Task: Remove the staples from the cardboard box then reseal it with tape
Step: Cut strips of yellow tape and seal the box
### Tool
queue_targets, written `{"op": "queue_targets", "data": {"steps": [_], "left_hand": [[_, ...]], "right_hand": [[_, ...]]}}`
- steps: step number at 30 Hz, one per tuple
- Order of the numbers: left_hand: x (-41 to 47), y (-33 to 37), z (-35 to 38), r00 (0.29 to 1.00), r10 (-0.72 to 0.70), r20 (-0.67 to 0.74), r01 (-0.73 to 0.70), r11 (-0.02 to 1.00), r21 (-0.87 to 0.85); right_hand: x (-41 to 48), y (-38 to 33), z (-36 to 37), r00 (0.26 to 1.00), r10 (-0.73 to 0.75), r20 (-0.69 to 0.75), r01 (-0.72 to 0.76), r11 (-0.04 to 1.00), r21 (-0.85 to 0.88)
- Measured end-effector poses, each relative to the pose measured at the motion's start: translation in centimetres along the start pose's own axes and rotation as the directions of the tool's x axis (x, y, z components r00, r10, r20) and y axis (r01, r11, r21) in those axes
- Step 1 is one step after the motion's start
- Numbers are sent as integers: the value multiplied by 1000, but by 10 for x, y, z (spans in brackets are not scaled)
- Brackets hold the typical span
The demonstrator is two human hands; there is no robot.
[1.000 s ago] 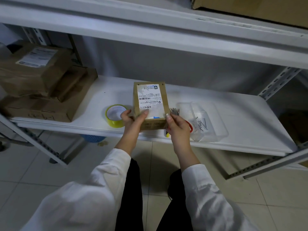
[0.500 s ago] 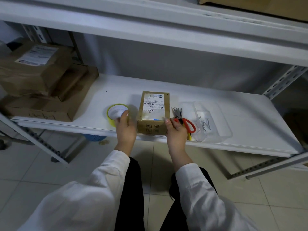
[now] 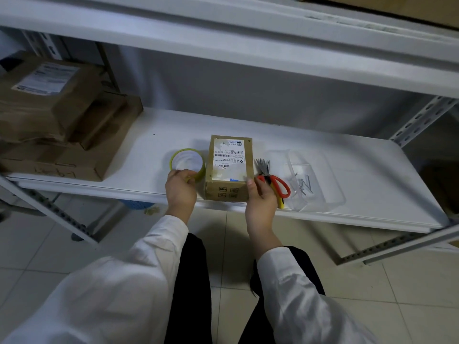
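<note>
1. Both hands work at the front edge of a white metal shelf [image 3: 360, 175], with white sleeves reaching in from below.
2. Left hand [image 3: 181, 192] curls its fingers round the near rim of a yellow-green tape roll [image 3: 187, 163], which lies flat on the shelf just left of the box.
3. Right hand [image 3: 260, 202] has its thumb against the near right corner of a small brown cardboard box with a white shipping label [image 3: 231, 167]. Its fingers bend close to the red-handled scissors [image 3: 277, 186]; I cannot tell whether they grip anything.
4. The box lies flat, label up, between the two hands and near the shelf's front edge.
5. Right of the scissors sits a clear plastic tray [image 3: 323, 175] holding a few loose thin metal pieces [image 3: 304, 186], possibly pulled staples.
6. A stack of brown cardboard parcels [image 3: 62, 120] fills the shelf's left end, well apart from the work.
7. Judging by the metal pieces in the tray and the grip on the tape roll, staple removal looks finished and resealing is beginning.
8. The next move likely calls for lifting the tape roll, finding its free end, and drawing a strip over the box's seam while the other hand keeps the box from sliding. The scissors lie close for cutting.
</note>
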State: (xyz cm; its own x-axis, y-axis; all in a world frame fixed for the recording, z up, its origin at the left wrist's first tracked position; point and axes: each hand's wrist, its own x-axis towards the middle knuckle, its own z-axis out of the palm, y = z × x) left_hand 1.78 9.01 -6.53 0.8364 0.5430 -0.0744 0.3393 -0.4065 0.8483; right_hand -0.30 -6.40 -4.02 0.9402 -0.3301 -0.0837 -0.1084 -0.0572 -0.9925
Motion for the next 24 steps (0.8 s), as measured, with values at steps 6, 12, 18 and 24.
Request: {"op": "queue_targets", "data": {"steps": [6, 12, 18, 24], "left_hand": [[2, 2, 2, 997, 27, 76, -25, 999, -28], [-18, 20, 0, 998, 70, -8, -70, 988, -139], [-37, 23, 7, 994, 102, 40, -94, 981, -170], [-52, 25, 9, 996, 63, 57, -45, 962, -271]], "right_hand": [[2, 3, 0, 999, 45, 15, -44, 996, -72], [25, -5, -22, 991, -126, -37, 101, 914, -393], [52, -3, -38, 992, -89, 87, 118, 455, -883], [57, -11, -34, 994, -3, 110, 106, 308, -946]]}}
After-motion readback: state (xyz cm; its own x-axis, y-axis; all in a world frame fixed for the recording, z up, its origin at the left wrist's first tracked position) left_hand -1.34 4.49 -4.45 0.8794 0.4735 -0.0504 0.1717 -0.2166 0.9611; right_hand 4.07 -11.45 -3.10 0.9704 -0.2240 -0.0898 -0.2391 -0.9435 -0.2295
